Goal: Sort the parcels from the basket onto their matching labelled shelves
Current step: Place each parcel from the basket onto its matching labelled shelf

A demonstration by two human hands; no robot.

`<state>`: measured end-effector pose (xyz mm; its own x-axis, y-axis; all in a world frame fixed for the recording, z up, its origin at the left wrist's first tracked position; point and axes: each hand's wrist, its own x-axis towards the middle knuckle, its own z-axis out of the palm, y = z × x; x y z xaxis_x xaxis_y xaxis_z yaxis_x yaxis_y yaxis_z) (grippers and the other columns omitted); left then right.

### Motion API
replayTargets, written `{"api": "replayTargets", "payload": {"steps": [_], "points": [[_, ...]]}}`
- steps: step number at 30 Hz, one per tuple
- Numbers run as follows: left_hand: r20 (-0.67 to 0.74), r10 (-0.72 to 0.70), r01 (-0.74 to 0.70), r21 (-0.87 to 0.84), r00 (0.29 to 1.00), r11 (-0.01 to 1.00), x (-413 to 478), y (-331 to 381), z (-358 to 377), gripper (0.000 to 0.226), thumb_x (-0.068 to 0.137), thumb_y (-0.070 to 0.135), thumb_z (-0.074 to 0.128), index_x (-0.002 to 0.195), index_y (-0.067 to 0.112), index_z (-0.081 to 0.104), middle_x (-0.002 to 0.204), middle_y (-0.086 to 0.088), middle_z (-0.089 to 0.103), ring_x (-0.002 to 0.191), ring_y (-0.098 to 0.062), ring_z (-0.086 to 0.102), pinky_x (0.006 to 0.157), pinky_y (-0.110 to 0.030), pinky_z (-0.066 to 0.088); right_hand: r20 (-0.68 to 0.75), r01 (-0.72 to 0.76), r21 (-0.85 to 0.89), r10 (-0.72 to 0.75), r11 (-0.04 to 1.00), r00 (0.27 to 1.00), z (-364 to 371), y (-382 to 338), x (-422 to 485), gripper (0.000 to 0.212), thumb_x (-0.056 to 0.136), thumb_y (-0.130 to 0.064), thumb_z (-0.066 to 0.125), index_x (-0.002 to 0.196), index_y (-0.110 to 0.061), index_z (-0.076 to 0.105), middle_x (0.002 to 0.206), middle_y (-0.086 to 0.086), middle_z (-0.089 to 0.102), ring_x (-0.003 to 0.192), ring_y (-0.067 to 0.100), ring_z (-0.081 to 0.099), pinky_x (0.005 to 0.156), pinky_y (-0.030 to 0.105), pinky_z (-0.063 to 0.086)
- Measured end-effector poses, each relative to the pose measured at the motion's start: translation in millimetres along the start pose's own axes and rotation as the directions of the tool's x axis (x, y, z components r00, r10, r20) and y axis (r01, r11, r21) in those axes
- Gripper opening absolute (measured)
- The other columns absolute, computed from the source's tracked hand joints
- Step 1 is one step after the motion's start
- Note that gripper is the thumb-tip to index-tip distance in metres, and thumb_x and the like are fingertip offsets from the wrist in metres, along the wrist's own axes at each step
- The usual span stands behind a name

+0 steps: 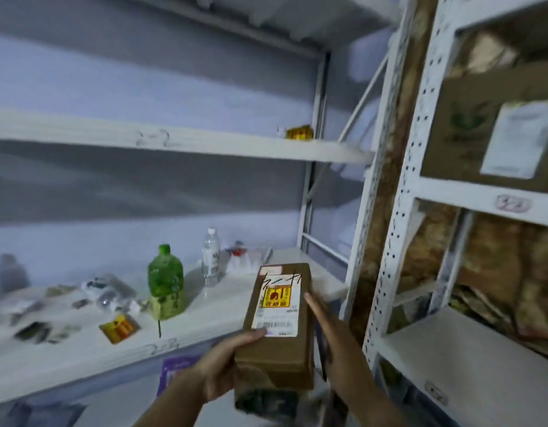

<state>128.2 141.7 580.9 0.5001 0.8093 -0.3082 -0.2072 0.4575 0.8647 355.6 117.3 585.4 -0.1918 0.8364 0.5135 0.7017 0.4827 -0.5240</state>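
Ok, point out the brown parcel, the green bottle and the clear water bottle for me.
brown parcel (pixel 277 351), head view, bare cardboard below the shipping label.
green bottle (pixel 165 280), head view, middle of its green body.
clear water bottle (pixel 210 257), head view, its pale midsection.

I see left grip (pixel 223 374) holding brown parcel (pixel 279 343) at its near end, thumb on the label. Right grip (pixel 328 331) flat, fingers straight, along parcel's right edge. Behind: white shelf (pixel 81 365) carrying green bottle (pixel 165 283), clear bottle (pixel 210 257)
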Motion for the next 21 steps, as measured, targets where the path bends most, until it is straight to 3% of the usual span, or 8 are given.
{"api": "replayTargets", "payload": {"steps": [2,4,6,9,12,16,18,21], "points": [[-0.017,0.124,-0.123,0.037,0.992,0.992,-21.7,20.2,21.1,0.072,0.057,0.028,0.088,0.120,0.014,0.058,0.112,-0.015,0.070,0.091,-0.028,0.072,0.065,-0.034,0.058,0.020,-0.233,0.288,0.237,0.929,0.971,-25.6,-36.6,1.8,0.052,0.099,-0.012,0.042,0.131,-0.053,0.036,0.144,-0.010,0.046,0.127,0.012,0.051,0.103,0.033,0.047],[-0.027,0.254,-0.252,0.053,0.967,0.966,-43.0,35.9,38.9,0.075,0.057,0.031,0.088,0.122,0.019,0.053,0.110,-0.012,0.072,0.096,-0.027,0.071,0.070,-0.034,0.058,0.161,-0.442,0.516,0.424,0.734,0.891,-50.2,-71.4,1.1,0.028,0.100,-0.024,0.043,0.121,-0.041,0.051,0.127,-0.004,0.060,0.099,0.005,0.065,0.073,0.018,0.056],[0.013,0.383,-0.382,0.098,0.924,0.919,-61.1,51.9,56.3,0.081,0.056,0.034,0.087,0.127,0.025,0.050,0.111,-0.007,0.071,0.100,-0.025,0.069,0.073,-0.033,0.058,0.328,-0.510,0.560,0.391,0.653,0.860,-72.1,-102.5,-3.5,0.026,0.095,-0.043,0.046,0.119,-0.037,0.053,0.122,-0.006,0.060,0.086,-0.001,0.064,0.058,0.014,0.052],[0.098,0.512,-0.521,0.183,0.853,0.834,-89.4,79.3,85.4,0.087,0.055,0.036,0.086,0.132,0.032,0.045,0.114,-0.001,0.071,0.103,-0.019,0.068,0.081,-0.030,0.056,0.307,-0.457,0.543,0.340,0.704,0.889,-105.7,-139.5,-12.3,0.027,0.087,-0.040,0.062,0.110,-0.049,0.049,0.116,-0.021,0.056,0.094,-0.003,0.061,0.062,0.016,0.054],[0.179,0.558,-0.586,0.258,0.810,0.768,-109.0,100.9,114.6,0.080,0.064,0.036,0.082,0.133,0.041,0.042,0.117,0.003,0.069,0.108,-0.017,0.065,0.090,-0.032,0.053,0.198,-0.378,0.581,0.325,0.721,0.925,-138.6,-158.7,-19.1,0.040,0.085,-0.030,0.067,0.113,-0.049,0.046,0.113,-0.021,0.058,0.098,0.000,0.061,0.068,0.018,0.056],[0.270,0.532,-0.596,0.323,0.803,0.735,-125.9,116.8,152.2,0.062,0.073,0.037,0.075,0.129,0.042,0.047,0.114,0.009,0.070,0.101,-0.009,0.067,0.073,-0.020,0.056,0.034,-0.293,0.588,0.339,0.754,0.940,-181.3,-176.6,-33.9,0.061,0.084,-0.017,0.069,0.131,-0.040,0.039,0.112,-0.022,0.060,0.094,-0.004,0.063,0.065,0.011,0.055],[0.297,0.524,-0.600,0.320,0.798,0.733,-130.1,119.1,173.3,0.062,0.074,0.035,0.074,0.130,0.036,0.048,0.115,0.005,0.069,0.103,-0.012,0.067,0.077,-0.025,0.057,-0.010,-0.290,0.559,0.356,0.777,0.934,-202.6,-183.8,-46.0,0.070,0.083,-0.020,0.070,0.136,-0.045,0.031,0.114,-0.022,0.059,0.093,-0.004,0.062,0.064,0.011,0.054],[0.348,0.505,-0.605,0.308,0.790,0.734,-131.1,115.8,205.3,0.061,0.073,0.034,0.075,0.129,0.036,0.049,0.117,0.003,0.068,0.106,-0.014,0.066,0.084,-0.031,0.055,-0.086,-0.286,0.520,0.382,0.805,0.920,-230.3,-188.5,-67.5,0.082,0.080,-0.026,0.074,0.143,-0.042,0.026,0.131,-0.012,0.053,0.104,0.001,0.059,0.088,0.029,0.055]]}}
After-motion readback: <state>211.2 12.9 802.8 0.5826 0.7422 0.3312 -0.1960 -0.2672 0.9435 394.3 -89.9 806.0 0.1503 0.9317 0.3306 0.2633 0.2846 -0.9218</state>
